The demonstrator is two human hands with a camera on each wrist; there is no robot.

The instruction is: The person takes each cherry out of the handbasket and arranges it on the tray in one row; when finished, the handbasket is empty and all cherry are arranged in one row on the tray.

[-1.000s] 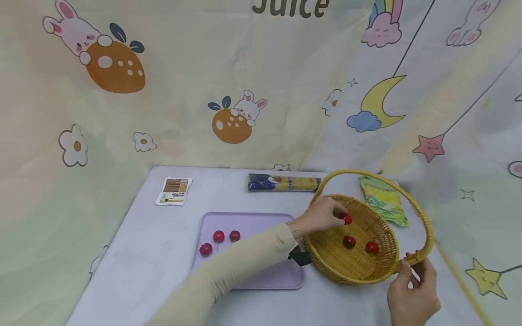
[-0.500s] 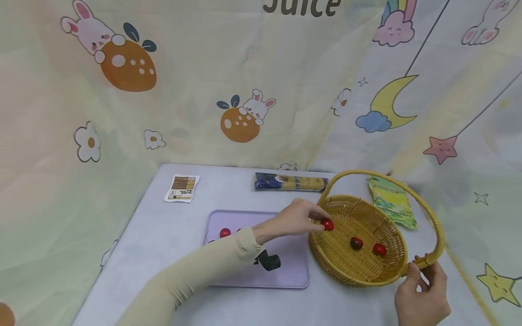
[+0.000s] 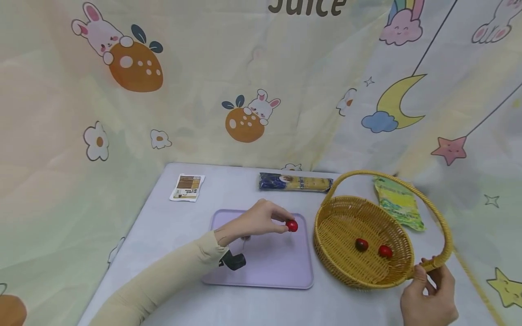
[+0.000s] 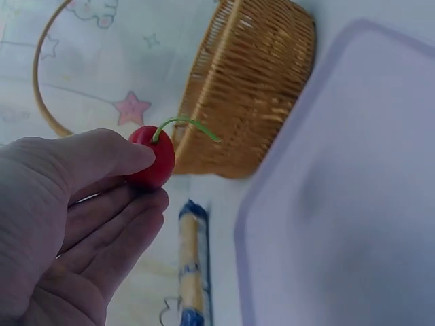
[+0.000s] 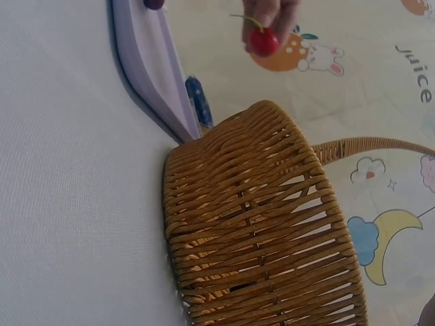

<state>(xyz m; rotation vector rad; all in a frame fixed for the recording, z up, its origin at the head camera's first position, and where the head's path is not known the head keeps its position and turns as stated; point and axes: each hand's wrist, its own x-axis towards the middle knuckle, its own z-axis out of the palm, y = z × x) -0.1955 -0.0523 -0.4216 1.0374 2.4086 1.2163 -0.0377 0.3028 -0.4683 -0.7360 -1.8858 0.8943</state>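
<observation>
Thumb and fingertips of my left hand (image 3: pixel 261 219) pinch a red cherry (image 3: pixel 291 226) above the lilac tray (image 3: pixel 281 267). In the left wrist view, the held cherry (image 4: pixel 152 157) shows a curved green stem. My right hand (image 3: pixel 430 295) grips the yellow wicker basket (image 3: pixel 336 267) where its handle meets the rim at the right. Inside the basket lie a dark cherry (image 3: pixel 361 245) and a red cherry (image 3: pixel 385 251). At the tray's end in the right wrist view, a dark cherry (image 5: pixel 153 3) is partly cut off. The left hand and sleeve cover much of the tray's left side.
Behind the tray lies a long blue-and-yellow packet (image 3: pixel 296 182). A green-yellow bag (image 3: pixel 399 203) sits behind the basket, and a small white-brown sachet (image 3: pixel 187 188) at the back left. The basket's arched handle (image 3: pixel 391 179) stands up over it. A printed cloth hangs behind the table.
My left hand has moved left with the cherry, from over the basket to above the tray. My right hand keeps its grip on the basket. The whole view has shifted slightly.
</observation>
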